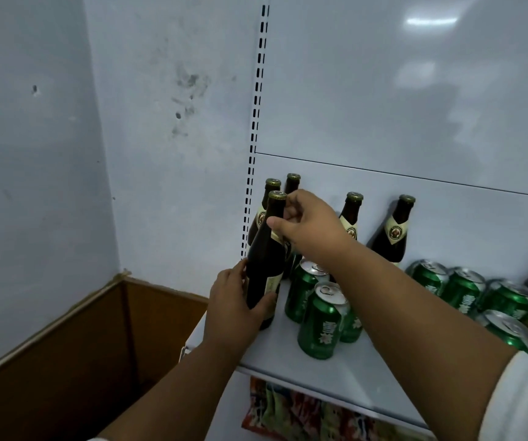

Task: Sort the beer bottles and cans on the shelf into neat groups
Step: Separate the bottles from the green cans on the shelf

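At the left end of the shelf (pixel 345 374), I have a brown beer bottle (pixel 264 256) in both hands: my left hand (pixel 235 308) wraps its lower body by the label, my right hand (pixel 307 219) pinches the neck just under the cap. Its long axis leans slightly, top tilted right. Two matching bottles (pixel 272 198) stand directly behind it, so I judge it goes straight back; green cans (pixel 318 323) stand just beside, right.

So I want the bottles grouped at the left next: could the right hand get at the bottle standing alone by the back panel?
Probably yes. The right hand is busy on the held bottle, but once freed, the lone bottle stands upright with its neck clear above the cans.
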### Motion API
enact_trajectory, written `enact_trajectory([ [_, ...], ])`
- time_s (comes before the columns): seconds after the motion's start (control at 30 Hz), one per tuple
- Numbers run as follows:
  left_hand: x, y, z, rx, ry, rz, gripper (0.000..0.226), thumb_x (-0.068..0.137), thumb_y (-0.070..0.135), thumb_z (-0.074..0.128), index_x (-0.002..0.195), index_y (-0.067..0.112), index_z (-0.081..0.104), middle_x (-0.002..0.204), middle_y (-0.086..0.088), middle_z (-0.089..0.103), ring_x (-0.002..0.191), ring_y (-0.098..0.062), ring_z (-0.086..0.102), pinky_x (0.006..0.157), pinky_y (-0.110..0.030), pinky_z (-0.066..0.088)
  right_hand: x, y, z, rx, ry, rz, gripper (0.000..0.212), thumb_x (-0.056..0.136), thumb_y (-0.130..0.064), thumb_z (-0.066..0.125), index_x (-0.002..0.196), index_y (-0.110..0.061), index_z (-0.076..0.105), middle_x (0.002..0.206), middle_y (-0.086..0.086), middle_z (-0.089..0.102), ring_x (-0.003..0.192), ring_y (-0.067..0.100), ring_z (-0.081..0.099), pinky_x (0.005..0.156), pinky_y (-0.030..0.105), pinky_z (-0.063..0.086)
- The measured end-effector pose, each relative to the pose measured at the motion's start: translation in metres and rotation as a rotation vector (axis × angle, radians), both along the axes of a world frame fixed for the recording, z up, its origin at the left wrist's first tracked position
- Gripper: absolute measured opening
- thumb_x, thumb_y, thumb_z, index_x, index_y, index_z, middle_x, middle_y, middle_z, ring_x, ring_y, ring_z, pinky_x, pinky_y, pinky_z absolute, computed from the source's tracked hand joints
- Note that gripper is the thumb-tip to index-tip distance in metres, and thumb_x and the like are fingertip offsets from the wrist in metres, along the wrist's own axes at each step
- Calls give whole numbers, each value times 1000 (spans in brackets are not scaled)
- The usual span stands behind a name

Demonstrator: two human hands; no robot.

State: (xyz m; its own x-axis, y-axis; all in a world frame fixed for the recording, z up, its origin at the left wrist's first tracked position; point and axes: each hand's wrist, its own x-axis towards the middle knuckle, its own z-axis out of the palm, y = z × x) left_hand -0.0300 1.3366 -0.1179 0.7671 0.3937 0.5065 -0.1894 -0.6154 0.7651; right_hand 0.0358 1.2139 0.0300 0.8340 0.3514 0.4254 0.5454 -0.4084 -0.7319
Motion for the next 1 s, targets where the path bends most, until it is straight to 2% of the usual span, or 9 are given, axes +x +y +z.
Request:
enact_trajectory([
  [0.1, -2, -4, 0, -102, -9, -27, 63, 85, 31, 74, 138, 28, 41, 122, 12, 58, 108, -7, 59, 88, -30, 55, 0, -6, -1, -9, -4, -4, 21, 84, -30, 75, 99, -27, 60, 87, -4, 64, 75, 12, 60, 73, 37, 57],
  [0.23, -8, -14, -2, -66, -53, -6, 53, 90, 21, 67, 138, 21, 44, 120, 11, 55, 111, -7, 54, 89, -24, 46, -1, -15, -6, -40, -8, 0, 25, 85, -30, 74, 106, -24, 62, 89, -7, 66, 77, 11, 62, 74, 35, 57],
  [0.37, -16, -30, 0, 128, -250, 177, 42, 83, 10, 72, 121, 11, 54, 115, -4, 55, 104, -16, 51, 87, -29, 46, -3, -22, -5, -61, -37, -7, 24, 87, -23, 72, 109, -19, 63, 87, -7, 68, 71, 6, 60, 71, 29, 54],
  [0.47, -21, -45, 11, 195, -399, 36, 30, 82, 9, 65, 109, 16, 55, 104, 6, 51, 96, -7, 48, 89, -15, 41, -5, -35, -3, -78, -67, -42, 17, 89, -21, 70, 104, -21, 64, 88, -7, 67, 75, 9, 61, 70, 30, 54],
  [0.53, -22, -55, 22, 199, -412, -78, 23, 85, 12, 60, 107, 18, 54, 102, 9, 49, 93, -7, 49, 87, -11, 38, -7, -49, -2, -104, -85, -76, 12, 89, -22, 69, 100, -21, 65, 87, -9, 66, 79, 11, 63, 72, 31, 55],
  [0.63, -20, -73, 38, 217, -426, -197, 18, 86, 16, 54, 103, 12, 58, 99, 3, 55, 90, -9, 50, 84, -14, 39, -12, -74, 0, -114, -110, -115, 9, 89, -24, 70, 96, -20, 67, 83, -9, 65, 79, 10, 62, 69, 26, 53],
  [0.73, -14, -88, 49, 234, -379, -241, 16, 87, 18, 55, 100, 11, 59, 95, 1, 56, 88, -9, 50, 80, -16, 38, -13, -99, 0, -124, -131, -176, 8, 87, -24, 71, 93, -21, 68, 83, -7, 67, 77, 8, 63, 65, 20, 47],
  [0.87, -5, -104, 58, 334, -310, -278, 16, 85, 11, 63, 100, 16, 61, 94, 11, 51, 87, -5, 46, 77, -13, 34, -9, -129, -3, -135, -94, -219, 3, 86, -21, 72, 87, -20, 69, 81, -4, 68, 75, 10, 63, 69, 25, 51],
  [1.0, 5, -125, 79, 461, -256, -310, 18, 85, 15, 63, 103, 20, 61, 94, 12, 52, 86, -4, 45, 76, -20, 38, -1, -166, -5, -263, -65, -220, 2, 87, -20, 71, 87, -21, 69, 80, -6, 67, 75, 9, 62, 68, 24, 48],
])
